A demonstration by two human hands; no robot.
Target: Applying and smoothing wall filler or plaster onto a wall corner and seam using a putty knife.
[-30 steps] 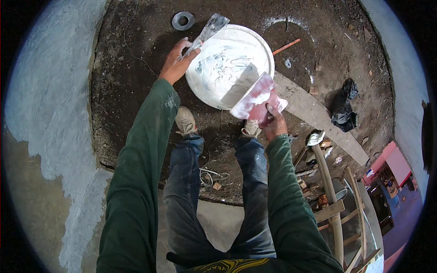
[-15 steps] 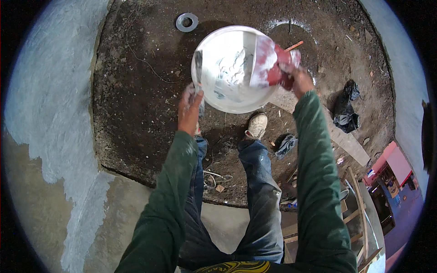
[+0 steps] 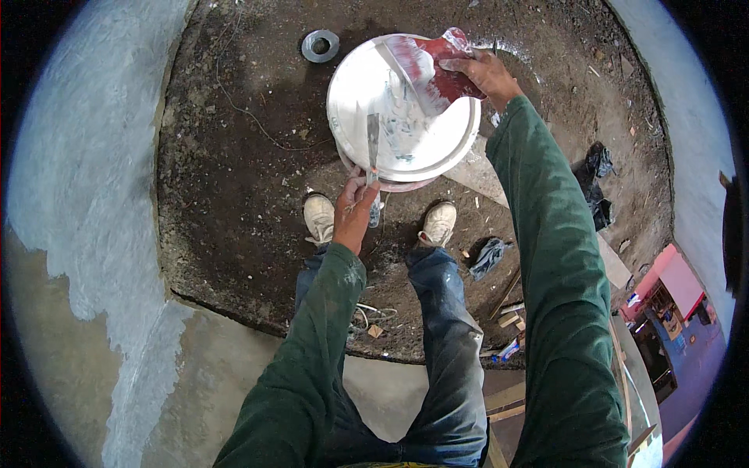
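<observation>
A large round white tub (image 3: 337,117) stands on the dirt in front of my feet, with white paste and greyish smears on its pale inner surface. My left hand (image 3: 355,209) is closed round the handle of a narrow putty knife (image 3: 373,139), whose metal blade points away from me over the tub's near part. At the far right of the tub, my right hand (image 3: 493,78) grips a red flat spreader (image 3: 451,72) with the thumb on top. White paste covers much of the spreader's left part, which lies over the tub's far side.
A grey ring (image 3: 320,46) lies on the dirt beyond the tub. Black plastic bags (image 3: 599,175) and a flat board (image 3: 612,264) are on the right. A crumpled dark bag (image 3: 489,257) lies near my right shoe (image 3: 438,223). Pale wall surfaces border both sides.
My left hand has moved right and nearer me, bringing the putty knife from the tub's left rim over its near part. My right hand has shifted away from me, tilting the spreader.
</observation>
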